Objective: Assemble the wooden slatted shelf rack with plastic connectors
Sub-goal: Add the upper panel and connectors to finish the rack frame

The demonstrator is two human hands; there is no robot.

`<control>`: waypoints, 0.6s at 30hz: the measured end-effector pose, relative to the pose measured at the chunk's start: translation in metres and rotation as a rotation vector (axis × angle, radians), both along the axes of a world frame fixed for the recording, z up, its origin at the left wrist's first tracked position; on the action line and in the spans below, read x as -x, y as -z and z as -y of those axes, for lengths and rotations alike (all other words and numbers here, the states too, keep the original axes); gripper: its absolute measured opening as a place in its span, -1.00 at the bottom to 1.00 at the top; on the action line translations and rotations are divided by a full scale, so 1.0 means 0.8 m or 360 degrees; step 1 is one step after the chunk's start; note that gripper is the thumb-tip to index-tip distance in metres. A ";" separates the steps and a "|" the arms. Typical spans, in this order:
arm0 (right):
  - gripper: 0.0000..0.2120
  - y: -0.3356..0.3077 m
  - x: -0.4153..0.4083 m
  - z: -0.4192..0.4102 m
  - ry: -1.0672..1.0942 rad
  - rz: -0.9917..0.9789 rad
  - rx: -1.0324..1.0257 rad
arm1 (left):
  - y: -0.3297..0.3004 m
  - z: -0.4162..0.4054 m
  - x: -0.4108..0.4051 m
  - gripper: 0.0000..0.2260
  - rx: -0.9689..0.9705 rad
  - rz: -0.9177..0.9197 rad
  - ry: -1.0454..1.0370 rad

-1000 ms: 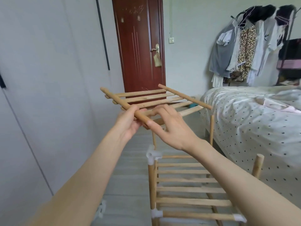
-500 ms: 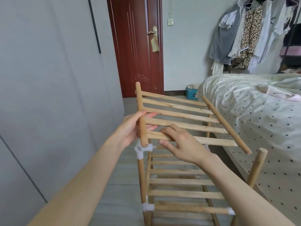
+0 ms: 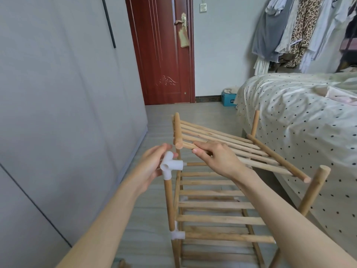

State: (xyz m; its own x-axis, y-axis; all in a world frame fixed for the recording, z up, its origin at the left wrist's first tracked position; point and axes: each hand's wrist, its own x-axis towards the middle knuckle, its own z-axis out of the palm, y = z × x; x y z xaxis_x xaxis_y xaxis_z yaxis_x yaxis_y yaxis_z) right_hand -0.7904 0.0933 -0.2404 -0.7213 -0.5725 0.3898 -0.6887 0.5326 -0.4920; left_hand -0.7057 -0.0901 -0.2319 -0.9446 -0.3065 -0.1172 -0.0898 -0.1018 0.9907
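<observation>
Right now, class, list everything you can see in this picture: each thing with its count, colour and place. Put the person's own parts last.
slatted panel: one, pale wood, held tilted above the rack
rack frame: one, pale wood, on the floor beside the bed
top connector: one, white plastic, on the near left post
lower connector: one, white, lower on that post
bare post: one, wood, near right corner
door: one, dark red, far wall
bed: one, white with dark dots, right
hanging clothes: several, mixed colours, upper right
blue box: one, on the floor by the bed
left hand: one, fingers around the top connector
right hand: one, grips a slat of the panel
</observation>
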 end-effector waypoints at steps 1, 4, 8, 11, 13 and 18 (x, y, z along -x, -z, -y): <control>-0.61 0.001 0.000 0.003 -0.0001 -0.0023 -0.0015 | 0.002 -0.002 -0.003 -0.74 0.0022 0.0030 0.0036; -0.61 0.002 0.000 0.011 0.0025 -0.0086 -0.0059 | 0.005 -0.007 -0.008 -0.68 0.0050 0.0075 0.0126; -0.60 0.001 0.003 0.023 0.0043 -0.0117 -0.0096 | 0.009 -0.007 -0.017 -0.58 0.0156 0.0067 0.0272; -0.61 0.001 0.005 0.029 0.0050 -0.0143 -0.0123 | 0.017 -0.006 -0.021 -0.61 0.0232 0.0008 0.0305; -0.62 0.002 0.006 0.028 0.0048 -0.0146 -0.0142 | 0.024 -0.008 -0.023 -0.66 0.0254 -0.0040 0.0312; -0.61 0.004 0.007 0.024 0.0048 -0.0132 -0.0164 | 0.033 -0.007 -0.024 -0.66 0.0267 -0.0136 0.0329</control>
State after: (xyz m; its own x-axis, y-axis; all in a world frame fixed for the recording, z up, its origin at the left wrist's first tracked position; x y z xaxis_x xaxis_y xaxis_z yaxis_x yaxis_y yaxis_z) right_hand -0.7963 0.0743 -0.2432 -0.7065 -0.5911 0.3892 -0.7077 0.5985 -0.3756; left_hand -0.6862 -0.0841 -0.2587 -0.9934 -0.1144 0.0018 -0.0070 0.0762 0.9971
